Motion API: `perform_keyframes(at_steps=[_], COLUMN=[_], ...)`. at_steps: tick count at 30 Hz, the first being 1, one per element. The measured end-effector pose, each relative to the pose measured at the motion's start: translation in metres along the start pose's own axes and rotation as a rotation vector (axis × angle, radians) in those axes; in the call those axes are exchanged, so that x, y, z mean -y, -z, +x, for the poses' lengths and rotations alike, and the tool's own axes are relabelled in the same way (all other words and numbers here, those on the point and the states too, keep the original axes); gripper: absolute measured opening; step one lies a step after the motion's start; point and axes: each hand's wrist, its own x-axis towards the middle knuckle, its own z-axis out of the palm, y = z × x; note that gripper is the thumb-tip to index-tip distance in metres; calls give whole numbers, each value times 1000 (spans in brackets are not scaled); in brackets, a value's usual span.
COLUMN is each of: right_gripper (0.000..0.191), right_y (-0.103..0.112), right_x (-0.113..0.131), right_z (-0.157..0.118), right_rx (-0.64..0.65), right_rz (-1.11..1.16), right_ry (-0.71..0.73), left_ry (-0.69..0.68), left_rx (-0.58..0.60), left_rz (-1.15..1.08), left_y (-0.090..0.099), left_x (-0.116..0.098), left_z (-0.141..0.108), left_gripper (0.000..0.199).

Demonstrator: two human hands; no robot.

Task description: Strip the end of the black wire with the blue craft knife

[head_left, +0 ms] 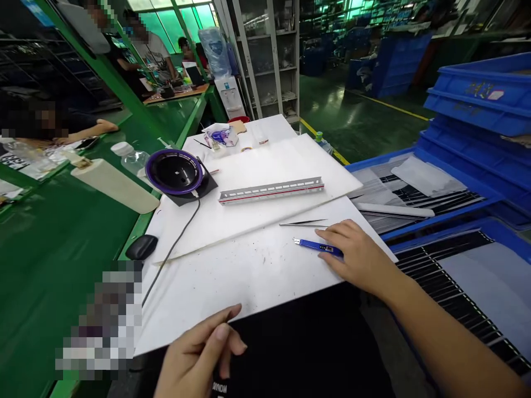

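My right hand point(357, 254) lies flat on the white board point(249, 271) with its fingers over the rear end of a blue utility knife point(317, 247), whose tip points left. Thin metal tweezers point(302, 223) lie just beyond the knife. My left hand point(199, 354) hovers at the board's near edge, fingers loosely curled, thumb against a black item on my lap; whether it grips that item I cannot tell. A long grey perforated metal rail point(271, 190) lies across a second, raised white board point(265, 166) further back.
A round black and purple device point(174, 171) with a cable sits at the left rear, near a cream cylinder point(114, 185), a plastic bottle point(130, 157) and a black mouse point(141, 246). Blue trays point(477, 99) with dark striped sheets stand at right. Other people work at green benches behind.
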Motion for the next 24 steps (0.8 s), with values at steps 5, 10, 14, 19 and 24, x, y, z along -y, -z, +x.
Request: perform_keyframes(at_steps=[5,10,14,19,24], right_gripper=[30,33,30,32,48], right_y=[-14,-12,-31,-53,-50], right_x=[5,57,103,124,115], right_z=[5,-18,-40,-39,-22], right_rx=[93,71,409,562,519], right_rz=[93,664,1426,1427,732], right_ry=[18,-421,-669,-594,-228], left_ry=[132,418,549,370,418], left_rx=[102,-4,48,-33,-36], left_rz=[-82,-606,-748,-500,-435], left_y=[-21,-20,-22,-12,-1], left_x=[20,15,21,36,48], left_z=[4,5,4,5,4], left_gripper=[35,17,17,27,31])
